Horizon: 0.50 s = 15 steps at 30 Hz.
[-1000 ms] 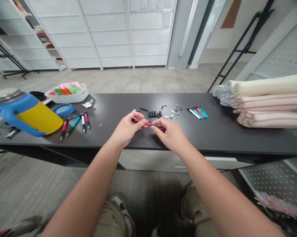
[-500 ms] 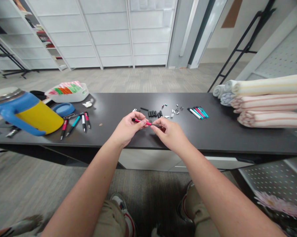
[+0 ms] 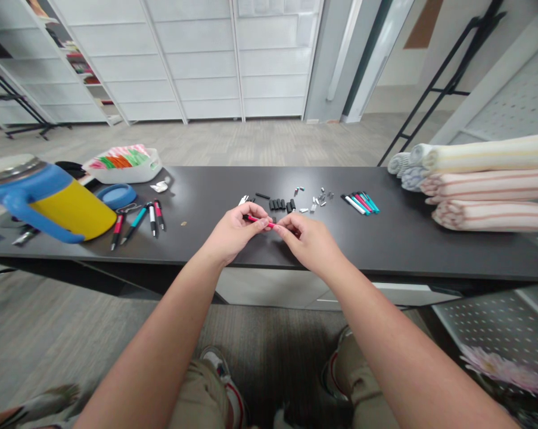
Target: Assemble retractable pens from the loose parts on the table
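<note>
My left hand [image 3: 233, 231] is closed around a red pen [image 3: 270, 224] with a black end, held nearly level above the front of the dark table. At the pen's right end, the thumb and fingers of my right hand [image 3: 312, 238] are pinched together; the fingers hide that tip. Just beyond my hands lie several short black rubber grips [image 3: 277, 204], a thin black tube [image 3: 263, 195] and some white pieces [image 3: 243, 200]. Small silver pen parts [image 3: 322, 198] are scattered to the right of the grips. Farther right, several coloured pen barrels [image 3: 360, 203] rest side by side.
Several pens [image 3: 136, 225] lie at the left beside a blue and yellow jug [image 3: 72, 205]. Behind them are a blue lid [image 3: 115, 196], a white basket [image 3: 132, 173] of colourful packets and a crumpled white scrap [image 3: 160, 186]. Rolled striped towels [image 3: 492, 185] are stacked at the right.
The dark thin length between the red pen and my right hand no longer shows. My right fingers now sit right at the pen's red end. The left hand keeps its hold.
</note>
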Each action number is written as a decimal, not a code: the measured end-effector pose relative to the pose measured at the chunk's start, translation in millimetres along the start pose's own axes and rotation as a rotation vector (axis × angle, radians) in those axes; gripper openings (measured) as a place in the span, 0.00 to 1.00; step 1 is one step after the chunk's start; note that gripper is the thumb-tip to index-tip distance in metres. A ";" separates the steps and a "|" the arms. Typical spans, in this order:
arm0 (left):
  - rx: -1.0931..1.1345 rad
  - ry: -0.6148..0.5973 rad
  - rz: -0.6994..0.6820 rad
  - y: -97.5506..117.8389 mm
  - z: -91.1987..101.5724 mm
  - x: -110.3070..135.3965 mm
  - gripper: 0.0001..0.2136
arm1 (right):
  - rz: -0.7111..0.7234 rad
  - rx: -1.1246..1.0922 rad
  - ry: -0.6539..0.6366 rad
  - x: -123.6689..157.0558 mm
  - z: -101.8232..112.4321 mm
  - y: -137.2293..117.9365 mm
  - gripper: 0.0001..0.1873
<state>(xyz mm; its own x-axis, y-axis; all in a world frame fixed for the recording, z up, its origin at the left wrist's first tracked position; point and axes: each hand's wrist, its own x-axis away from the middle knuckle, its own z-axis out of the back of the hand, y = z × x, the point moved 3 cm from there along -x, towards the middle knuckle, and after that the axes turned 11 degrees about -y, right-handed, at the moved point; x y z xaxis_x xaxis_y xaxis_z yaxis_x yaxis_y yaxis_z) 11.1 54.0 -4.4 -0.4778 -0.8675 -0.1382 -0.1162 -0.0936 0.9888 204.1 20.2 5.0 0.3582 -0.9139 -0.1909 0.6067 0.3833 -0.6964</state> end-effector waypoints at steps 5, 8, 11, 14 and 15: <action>-0.021 -0.002 -0.001 -0.5 0.4 0.2 0.14 | -0.027 0.086 -0.056 -0.7 0.7 -1.4 0.15; -0.004 -0.017 -0.005 0.2 -0.8 0.0 0.14 | -0.039 0.116 -0.064 -0.7 1.0 -3.1 0.20; 0.013 -0.021 -0.002 0.5 -1.4 0.0 0.14 | -0.032 0.090 -0.036 0.0 0.4 -3.4 0.18; 0.002 -0.015 0.001 -0.1 -0.6 0.1 0.14 | -0.035 0.061 -0.015 0.6 -0.9 -1.9 0.13; -0.001 -0.017 0.001 -0.3 -0.3 0.1 0.14 | -0.035 0.064 -0.015 0.6 -1.2 -1.5 0.12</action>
<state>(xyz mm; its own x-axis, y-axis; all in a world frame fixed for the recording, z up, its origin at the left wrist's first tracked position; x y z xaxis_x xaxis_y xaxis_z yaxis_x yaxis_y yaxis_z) 11.4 53.8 -4.8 -0.4928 -0.8592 -0.1377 -0.1146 -0.0928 0.9891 202.6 18.9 5.1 0.3462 -0.9250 -0.1564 0.6628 0.3592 -0.6570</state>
